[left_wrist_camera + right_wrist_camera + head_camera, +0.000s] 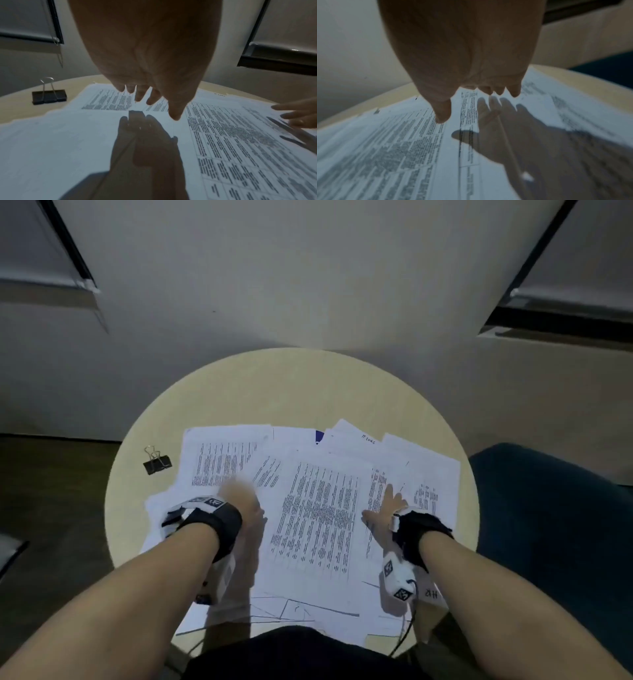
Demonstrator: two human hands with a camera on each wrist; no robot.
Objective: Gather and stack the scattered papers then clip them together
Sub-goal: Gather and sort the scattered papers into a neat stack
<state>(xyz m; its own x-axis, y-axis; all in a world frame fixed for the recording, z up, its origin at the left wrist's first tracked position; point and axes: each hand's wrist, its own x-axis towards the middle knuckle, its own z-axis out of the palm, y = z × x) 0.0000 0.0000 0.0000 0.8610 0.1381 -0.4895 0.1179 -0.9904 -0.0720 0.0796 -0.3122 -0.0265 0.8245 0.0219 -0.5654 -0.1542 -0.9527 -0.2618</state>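
Observation:
Several white printed papers (318, 508) lie scattered and overlapping across a round beige table (291, 385). A black binder clip (157, 462) with silver handles sits on the bare table left of the papers, also in the left wrist view as the binder clip (49, 95). My left hand (241, 498) hovers blurred over the left sheets, fingers extended and holding nothing; the left wrist view shows the left hand (145, 97) above the papers (85, 142). My right hand (387, 506) is spread with straight fingers over the right sheets; in the right wrist view the right hand (471, 97) floats just above the papers (402, 148).
A dark teal chair (555, 525) stands at the table's right. Papers overhang the table's near edge by my lap. The far half of the table is bare wood. A wall and window blinds (44, 282) are behind.

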